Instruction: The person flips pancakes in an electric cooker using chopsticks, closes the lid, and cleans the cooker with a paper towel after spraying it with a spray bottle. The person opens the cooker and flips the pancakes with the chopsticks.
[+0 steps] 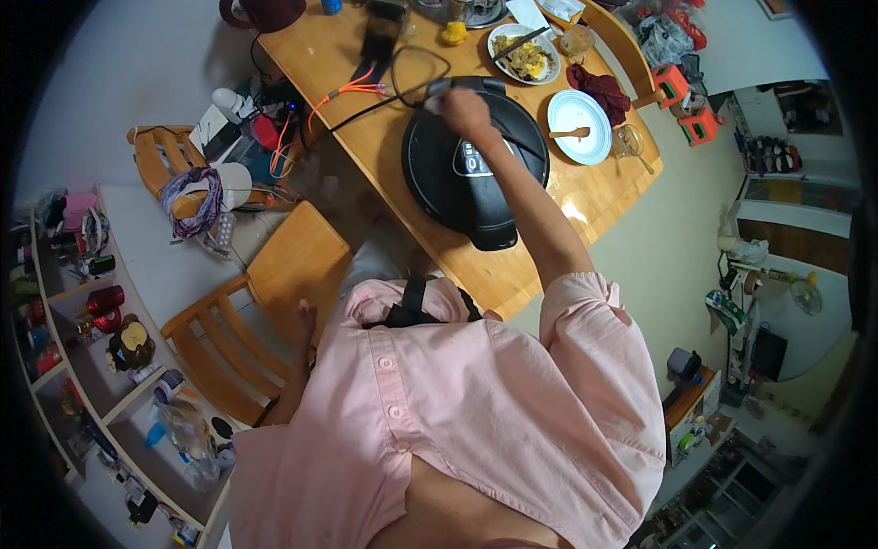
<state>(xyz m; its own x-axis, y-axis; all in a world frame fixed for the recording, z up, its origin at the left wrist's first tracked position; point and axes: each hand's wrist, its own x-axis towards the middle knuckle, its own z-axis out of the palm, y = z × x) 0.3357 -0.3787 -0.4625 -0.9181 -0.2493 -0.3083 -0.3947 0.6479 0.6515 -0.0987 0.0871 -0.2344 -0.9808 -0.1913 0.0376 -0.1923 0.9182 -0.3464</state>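
Note:
A round black electric griddle (pixel 439 178) with a closed lid, a handle at the front and a control panel (pixel 472 158) lies on the wooden table (pixel 384 147). My right hand (pixel 466 111) is over the back of its lid, near the hinge, the arm stretched across the griddle. Its fingers are closed around a small pale wad (pixel 433 104), perhaps tissue; blur hides the detail. My left hand (pixel 306 317) hangs low beside my body, by the seat of a wooden chair (pixel 302 257); its fingers are too small to read.
Right of the griddle are a plate of food (pixel 525 65) with chopsticks, a white plate (pixel 578 127) with a wooden utensil, a dark red cloth (pixel 600 90) and a glass cup (pixel 627 141). A black cable (pixel 363 113) and orange cords (pixel 343 89) cross the table's left edge.

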